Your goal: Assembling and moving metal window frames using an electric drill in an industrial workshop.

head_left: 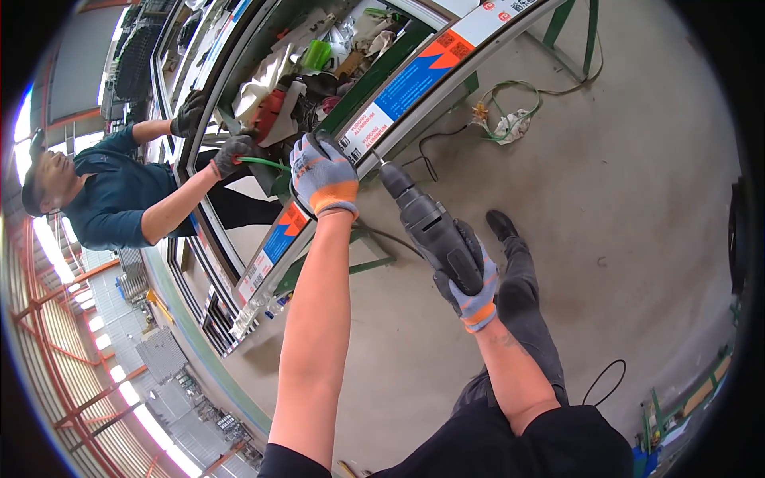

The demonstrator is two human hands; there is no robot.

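Observation:
A black power drill (437, 235) is gripped by my right hand (476, 287), in a grey glove with an orange cuff. Its thin bit points up and left at the outer edge of a metal frame (362, 134) covered with printed film; whether the tip touches cannot be made out. My left hand (323, 171), gloved the same way, is closed over the frame's rail just left of the bit. A green hose or rod (263, 162) runs from a co-worker's dark-gloved hand (233, 156) to beside my left hand.
Across the frame stands a co-worker (111, 187), the other glove (188, 114) on the frame. Inside the frame's opening, a green bench (382, 68) holds a red power tool (268, 115), rags and scraps. A cable (530, 92) lies on the floor near green stand legs (567, 40).

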